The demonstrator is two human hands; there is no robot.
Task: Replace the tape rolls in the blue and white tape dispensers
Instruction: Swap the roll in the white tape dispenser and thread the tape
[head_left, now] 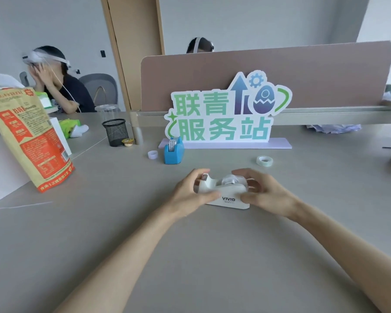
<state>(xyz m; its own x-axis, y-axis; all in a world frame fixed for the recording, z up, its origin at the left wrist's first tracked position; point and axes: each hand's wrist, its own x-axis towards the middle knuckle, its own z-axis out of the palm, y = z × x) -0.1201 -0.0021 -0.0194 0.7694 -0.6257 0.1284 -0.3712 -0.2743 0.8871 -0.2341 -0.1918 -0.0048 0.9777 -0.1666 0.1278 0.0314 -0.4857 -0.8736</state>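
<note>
Step in hand: the white dispenser (224, 193) is being worked on, probably its roll change. The blue dispenser (173, 153) stands apart with a roll already seated in it.
White dispenser: near the centre of the bench (190, 256), base down, cutter end to the left, its "VIVID" face toward the near side.
Left hand (190, 193): grip clamped on the cutter end, fingers curled over the top and thumb on the near face.
Right hand (264, 195): grip clamped on the roll end, fingers curled over the far side and thumb low on the near face.
Seated roll (230, 180): a clear roll sits in the white dispenser's well. It may be spent or fresh, since glare and fingers hide how much tape it carries.
Blue dispenser's place: farther off and to the left, just in front of the sign (224, 114), with no hand on it.
Spare roll (264, 160): lies flat, far and right of the hands, well apart from both dispensers.
Small ring (152, 154): pale, just left of the blue dispenser, probably an emptied core.
Next move calls for: the left hand pins the body down while the right fingers lift the roll and its hub straight up out of the slots. If the roll is already new, the tape end must be drawn left to the cutter.
</note>
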